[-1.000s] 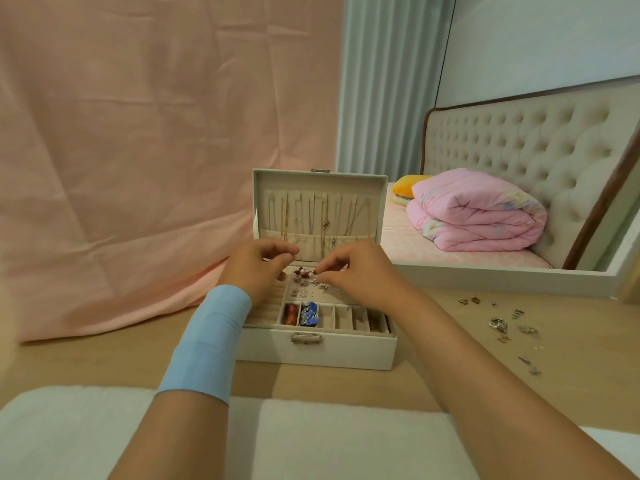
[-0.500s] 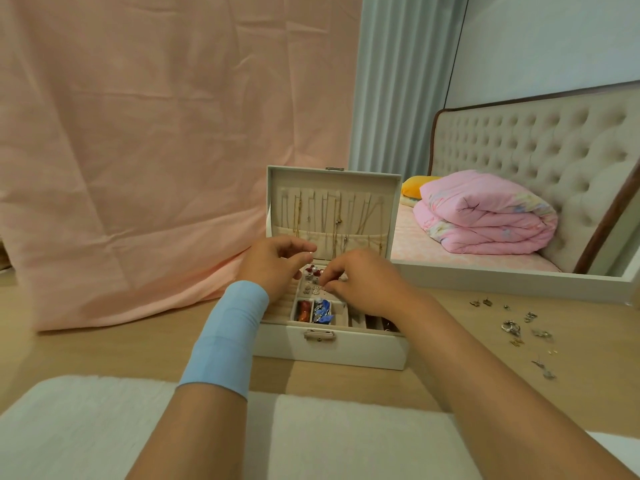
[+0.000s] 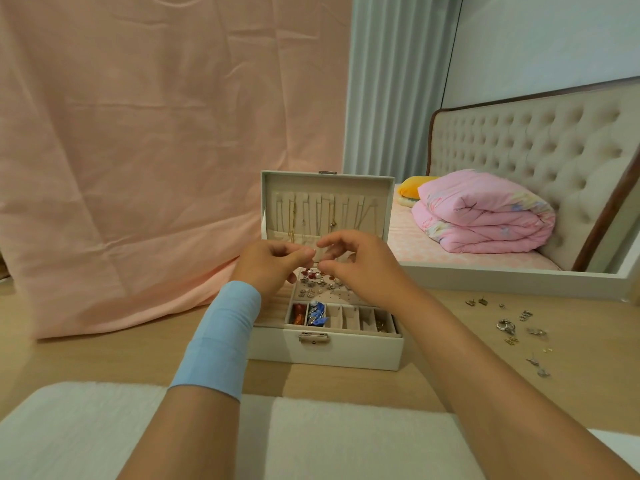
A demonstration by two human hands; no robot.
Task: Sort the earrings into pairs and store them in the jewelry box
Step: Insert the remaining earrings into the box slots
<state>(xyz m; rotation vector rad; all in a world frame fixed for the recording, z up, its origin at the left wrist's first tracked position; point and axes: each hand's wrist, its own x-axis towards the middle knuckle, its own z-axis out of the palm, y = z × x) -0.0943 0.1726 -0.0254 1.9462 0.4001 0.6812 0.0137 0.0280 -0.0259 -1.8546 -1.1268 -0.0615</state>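
The cream jewelry box (image 3: 325, 351) stands open on the wooden table, with necklaces hanging inside its raised lid (image 3: 327, 206). Several small earrings (image 3: 317, 284) sit on its inner panel, and red and blue pieces (image 3: 310, 313) fill its front compartments. My left hand (image 3: 270, 263), a blue band on its wrist, hovers over the box with thumb and fingers pinched on something too small to make out, apparently an earring. My right hand (image 3: 356, 263) is beside it, fingers curled, thumb and forefinger slightly apart, almost touching the left fingertips. Several loose earrings (image 3: 512, 327) lie on the table to the right.
A pink cloth (image 3: 156, 168) hangs behind the box on the left. A white-framed mirror (image 3: 502, 275) stands at the back right and shows a bed with a pink quilt. A white fluffy mat (image 3: 86, 431) lies along the near table edge.
Both hands have lifted from the earring panel to just above the box, fingertips meeting. My right hand's pinch has loosened. The view has shifted slightly.
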